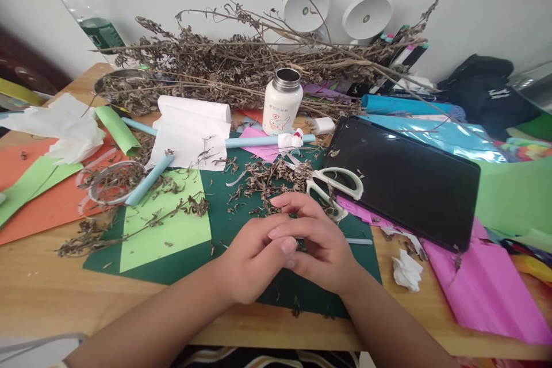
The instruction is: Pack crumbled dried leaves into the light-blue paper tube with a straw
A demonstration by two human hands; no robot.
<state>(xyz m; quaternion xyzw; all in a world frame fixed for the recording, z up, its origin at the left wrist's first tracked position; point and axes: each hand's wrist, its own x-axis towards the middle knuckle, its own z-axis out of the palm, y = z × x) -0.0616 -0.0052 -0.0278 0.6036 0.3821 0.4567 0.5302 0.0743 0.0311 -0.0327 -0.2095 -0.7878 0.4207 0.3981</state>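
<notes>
My left hand (254,256) and my right hand (325,244) meet above the green cutting mat (241,192), their fingertips loosely overlapping. Nothing shows between them. The fingers are relaxed and apart, though some of my left fingers lie hidden behind the right ones. Just beyond the hands are crumbled dry leaves (263,175) and light-handled scissors (317,185), whose blades I cannot make out. A light-blue paper tube (252,142) with white paper wrapped near its end lies farther back. On a light-green sheet (168,244) to the left rests a dry leafy sprig (161,218).
A white bottle without a lid (282,106) stands before a heap of dried branches (207,63). At right lie a black tablet (405,175), pink paper (487,287) and crumpled tissue (406,270). A tape roll (95,191) and orange paper (47,207) are at left.
</notes>
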